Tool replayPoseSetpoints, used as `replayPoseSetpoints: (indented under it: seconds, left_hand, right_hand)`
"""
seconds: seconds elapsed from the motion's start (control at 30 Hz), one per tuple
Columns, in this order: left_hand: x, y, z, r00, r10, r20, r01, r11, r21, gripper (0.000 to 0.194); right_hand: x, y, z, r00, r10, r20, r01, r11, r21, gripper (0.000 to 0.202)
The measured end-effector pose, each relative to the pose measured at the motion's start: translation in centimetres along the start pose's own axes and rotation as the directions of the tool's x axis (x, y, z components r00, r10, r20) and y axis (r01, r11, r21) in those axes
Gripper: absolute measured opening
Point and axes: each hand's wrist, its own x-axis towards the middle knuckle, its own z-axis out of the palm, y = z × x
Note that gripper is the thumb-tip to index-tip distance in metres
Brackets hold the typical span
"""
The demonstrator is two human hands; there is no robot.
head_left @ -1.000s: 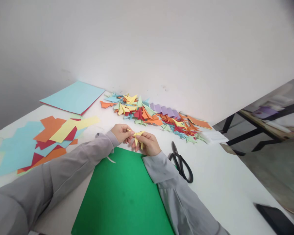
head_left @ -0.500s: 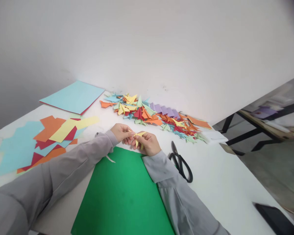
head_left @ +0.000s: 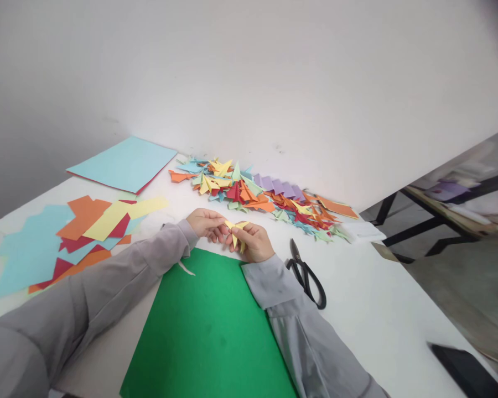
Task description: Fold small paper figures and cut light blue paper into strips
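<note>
Just beyond the far edge of a green sheet (head_left: 211, 320), a small yellow origami crane (head_left: 233, 226) with pointed folded ends is held between both hands. My right hand (head_left: 257, 241) is closed round its body, thumb on top. My left hand (head_left: 204, 222) pinches at the crane's left tip, thumb and forefinger pressed together. The fingers cover part of the folds. Behind the hands lies a long heap of folded paper cranes (head_left: 247, 193) in yellow, orange, red, green and blue, with purple folded pieces (head_left: 280, 187) along its back.
Black-handled scissors (head_left: 305, 273) lie right of my right forearm. Loose cut paper pieces (head_left: 37, 240) spread at the left, with a light blue sheet stack (head_left: 124, 163) behind them. A dark flat device (head_left: 467, 367) sits at the lower right. A wall (head_left: 249, 83) borders the table's back.
The crane's left tip shows more between the hands now, its yellow point lifted clearer. My fingers have shifted slightly on it; everything else stays in place.
</note>
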Motion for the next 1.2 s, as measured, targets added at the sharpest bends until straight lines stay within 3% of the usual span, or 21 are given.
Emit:
replayPoseSetpoints:
  seconds: [0.17,0.4,1.0,1.2]
  left_hand:
    - [-0.06,0.37,0.22,0.999,0.004,-0.047,-0.006,0.999,-0.038,0.028]
    - [-0.07,-0.4,0.69,0.988,0.118,-0.1,-0.106,0.988,0.113,0.026]
    - [0.04,-0.16,0.14,0.999,0.03,-0.027,-0.028,0.997,0.068,0.028]
    - [-0.11,0.03,0.36,0.999,0.017,-0.051,-0.015,0.999,0.049,0.031]
  right_hand:
    - [-0.1,-0.38,0.26,0.999,0.0,-0.043,0.0,1.0,-0.006,0.021]
    - [-0.1,-0.25,0.25,1.0,0.02,0.009,-0.02,0.999,-0.048,0.021]
    - [-0.03,0.01,0.26,1.0,-0.004,-0.018,0.004,1.0,-0.017,0.02]
    - [-0.06,-0.07,0.27,1.0,0.012,-0.026,-0.012,1.0,-0.011,0.02]
